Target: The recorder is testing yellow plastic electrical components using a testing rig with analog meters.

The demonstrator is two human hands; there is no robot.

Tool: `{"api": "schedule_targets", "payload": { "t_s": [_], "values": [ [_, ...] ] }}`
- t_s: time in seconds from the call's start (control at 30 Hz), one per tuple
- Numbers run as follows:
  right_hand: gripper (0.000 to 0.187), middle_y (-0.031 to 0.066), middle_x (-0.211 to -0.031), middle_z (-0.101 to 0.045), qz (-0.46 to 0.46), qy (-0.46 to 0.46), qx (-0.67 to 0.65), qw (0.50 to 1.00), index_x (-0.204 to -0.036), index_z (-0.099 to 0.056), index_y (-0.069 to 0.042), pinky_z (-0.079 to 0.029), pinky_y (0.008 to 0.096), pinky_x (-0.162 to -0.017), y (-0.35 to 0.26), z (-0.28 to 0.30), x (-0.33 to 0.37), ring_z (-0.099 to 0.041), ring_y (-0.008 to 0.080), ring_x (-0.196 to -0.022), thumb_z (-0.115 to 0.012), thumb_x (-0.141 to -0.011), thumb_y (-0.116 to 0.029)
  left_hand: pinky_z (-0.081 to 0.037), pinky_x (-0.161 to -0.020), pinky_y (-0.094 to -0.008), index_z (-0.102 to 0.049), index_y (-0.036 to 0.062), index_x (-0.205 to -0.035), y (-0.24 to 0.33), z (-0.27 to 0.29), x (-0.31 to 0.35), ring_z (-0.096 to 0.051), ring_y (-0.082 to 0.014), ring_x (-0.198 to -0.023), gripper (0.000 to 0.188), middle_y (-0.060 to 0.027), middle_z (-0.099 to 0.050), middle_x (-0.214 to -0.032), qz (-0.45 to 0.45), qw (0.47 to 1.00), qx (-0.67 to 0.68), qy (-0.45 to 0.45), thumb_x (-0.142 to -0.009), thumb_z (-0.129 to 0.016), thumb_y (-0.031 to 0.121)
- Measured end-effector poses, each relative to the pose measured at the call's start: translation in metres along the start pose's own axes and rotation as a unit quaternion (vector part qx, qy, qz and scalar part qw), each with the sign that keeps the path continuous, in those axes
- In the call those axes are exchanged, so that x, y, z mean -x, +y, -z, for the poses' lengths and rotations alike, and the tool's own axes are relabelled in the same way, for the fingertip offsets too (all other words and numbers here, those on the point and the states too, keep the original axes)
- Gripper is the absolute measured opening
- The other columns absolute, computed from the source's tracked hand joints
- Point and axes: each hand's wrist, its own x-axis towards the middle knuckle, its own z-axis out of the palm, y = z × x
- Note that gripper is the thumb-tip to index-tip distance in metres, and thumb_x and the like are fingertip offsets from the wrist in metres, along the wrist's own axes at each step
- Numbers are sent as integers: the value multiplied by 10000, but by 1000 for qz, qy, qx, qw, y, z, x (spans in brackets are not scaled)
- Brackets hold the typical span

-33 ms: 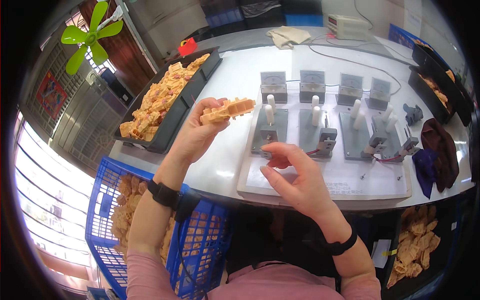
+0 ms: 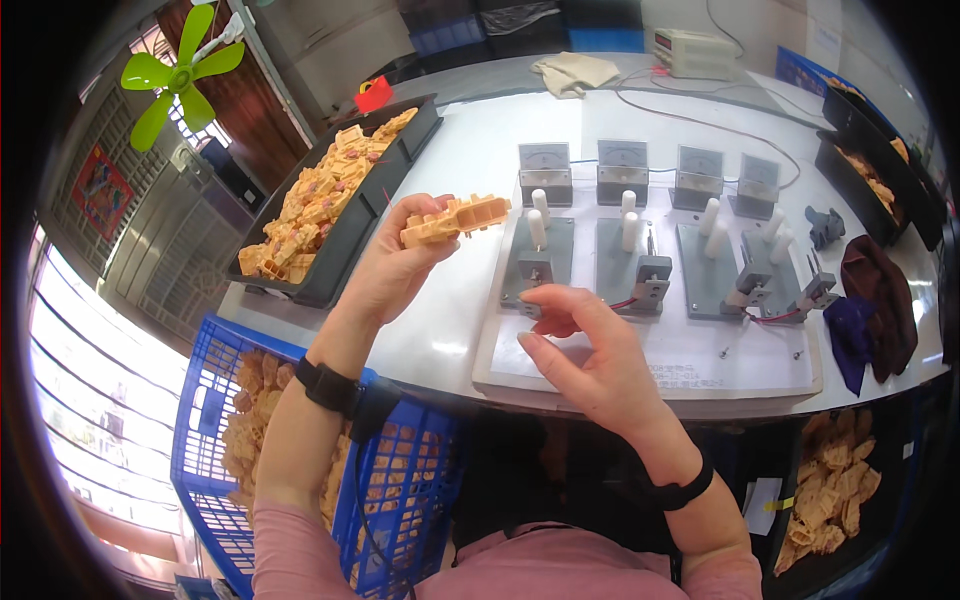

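My left hand (image 2: 385,262) grips a pale yellow plastic moulded part (image 2: 462,218) with open square pockets, above the table beside the leftmost test fixture. That fixture has a grey base plate (image 2: 553,245), two white posts (image 2: 537,228) and a small grey block (image 2: 535,268) at its front. Just in front of the block is my right hand (image 2: 595,355), thumb and forefinger apart, with nothing visible between them. Its forefinger tip overlaps the fixture's front edge; whether it touches cannot be told. Behind the fixture stands a panel meter (image 2: 545,172).
Several similar fixtures with meters stand rightward on a white board (image 2: 690,372). A black tray (image 2: 345,215) of yellow parts lies left. Below it is a blue basket (image 2: 205,440); a dark bin (image 2: 790,480) holds more parts lower right. Dark cloths (image 2: 880,300) lie at the right.
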Motion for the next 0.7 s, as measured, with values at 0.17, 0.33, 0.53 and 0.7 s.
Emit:
{"api": "schedule_targets", "payload": {
  "t_s": [0.17,0.33,0.53,0.7],
  "values": [
    [341,133,-1050,-644,9,0,-1,1000,-1216,-619,-29,-523,328,-850,0,1,-1,-640,224,-928,-690,-906,-151,-419,-1038,-295,-602,161,-1090,0,-8,-19,-488,-170,-1243,333,-55,-456,-1354,-14,994,-110,10,-857,-670,-67],
    [353,58,-1007,-645,1,2,-7,1000,-1226,-631,-62,-490,291,-861,0,-2,-1,-618,139,-920,-714,-884,-90,-468,-1004,-330,-615,88,-1088,1,-22,-36,-515,-245,-1230,407,-108,-461,-1324,-214,865,-453,-38,-763,-588,-155],
    [352,92,-982,-645,-17,12,13,1000,-1207,-630,-47,-511,310,-803,10,-1,3,-625,183,-858,-715,-867,-86,-462,-1023,-364,-629,73,-1067,9,-37,-45,-518,-317,-1231,406,-126,-506,-1307,-308,801,-512,-29,-731,-659,-153],
    [387,8,-1011,-572,-118,35,-48,991,-1298,-569,-28,-458,240,-807,10,-8,5,-543,88,-917,-614,-915,7,-500,-894,-326,-653,155,-924,4,-53,-43,-563,-257,-1075,139,-89,-534,-1108,-112,939,-318,-69,-830,-648,52]
  ]
}}
